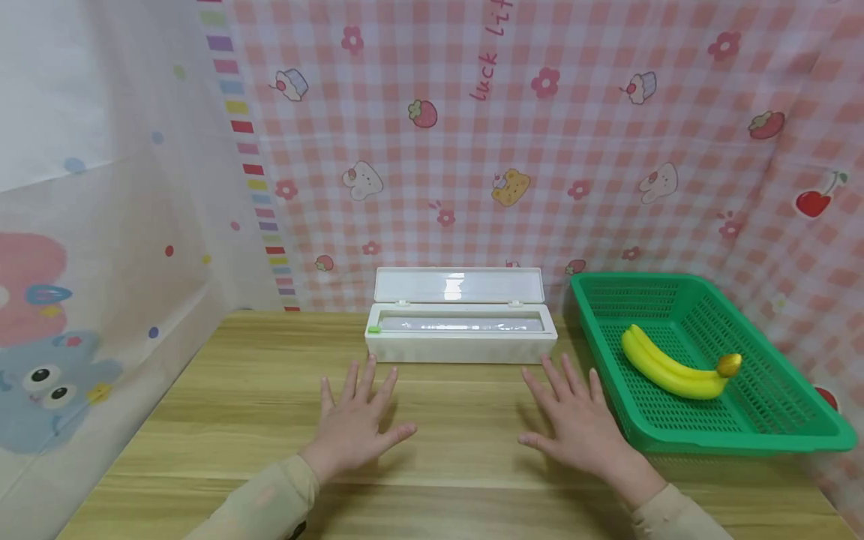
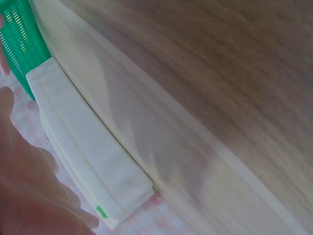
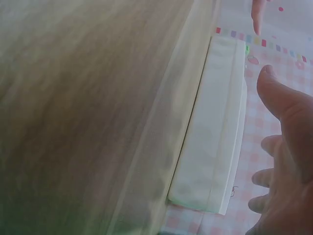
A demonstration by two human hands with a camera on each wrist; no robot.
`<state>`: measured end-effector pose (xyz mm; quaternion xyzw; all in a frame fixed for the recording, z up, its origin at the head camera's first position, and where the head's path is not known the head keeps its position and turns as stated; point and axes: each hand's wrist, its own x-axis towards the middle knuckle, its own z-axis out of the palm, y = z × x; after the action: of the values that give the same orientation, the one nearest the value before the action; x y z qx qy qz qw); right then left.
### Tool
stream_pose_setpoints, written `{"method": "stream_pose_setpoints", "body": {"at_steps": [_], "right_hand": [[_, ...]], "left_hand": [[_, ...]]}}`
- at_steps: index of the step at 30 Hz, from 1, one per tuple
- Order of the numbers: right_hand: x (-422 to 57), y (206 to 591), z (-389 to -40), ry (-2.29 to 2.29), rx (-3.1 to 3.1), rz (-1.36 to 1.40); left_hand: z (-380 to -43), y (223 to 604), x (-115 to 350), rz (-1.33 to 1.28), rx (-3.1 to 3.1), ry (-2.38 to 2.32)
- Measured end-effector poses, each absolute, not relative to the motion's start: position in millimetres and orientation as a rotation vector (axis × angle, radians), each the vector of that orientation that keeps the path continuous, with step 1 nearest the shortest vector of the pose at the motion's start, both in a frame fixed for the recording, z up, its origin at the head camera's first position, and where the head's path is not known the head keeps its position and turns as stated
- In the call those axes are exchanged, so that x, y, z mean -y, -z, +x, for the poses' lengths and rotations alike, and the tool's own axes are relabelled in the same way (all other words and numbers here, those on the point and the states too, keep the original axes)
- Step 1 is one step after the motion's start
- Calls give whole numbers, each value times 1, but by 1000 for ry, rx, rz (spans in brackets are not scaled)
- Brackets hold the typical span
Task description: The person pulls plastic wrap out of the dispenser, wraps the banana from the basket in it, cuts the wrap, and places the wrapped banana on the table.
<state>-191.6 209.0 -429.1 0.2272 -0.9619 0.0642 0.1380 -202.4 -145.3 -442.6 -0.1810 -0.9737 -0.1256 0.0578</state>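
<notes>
Your left hand (image 1: 358, 431) and right hand (image 1: 577, 431) spread empty fingers (image 1: 367, 381) near the white box (image 1: 462, 349). Its far-hinged lid (image 1: 415, 287) stands raised, presumably giving near-side access.

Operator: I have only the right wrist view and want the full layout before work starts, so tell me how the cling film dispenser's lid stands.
Observer: In the head view, the lid of the white cling film dispenser is swung open at its far side.

Operator: I get just a fingertip of the left hand; report what it holds.

Observer: Nothing; the left hand is empty.

Operator: Name what stands right of the dispenser.

Observer: A green basket with a yellow banana in it.
</notes>
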Motion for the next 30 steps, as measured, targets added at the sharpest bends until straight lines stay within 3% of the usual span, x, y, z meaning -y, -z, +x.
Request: {"method": "stream_pose_setpoints", "body": {"at_steps": [30], "right_hand": [[-201, 430, -211, -424, 2634, 682]], "left_hand": [[-218, 438, 133, -654, 2757, 465]]}}
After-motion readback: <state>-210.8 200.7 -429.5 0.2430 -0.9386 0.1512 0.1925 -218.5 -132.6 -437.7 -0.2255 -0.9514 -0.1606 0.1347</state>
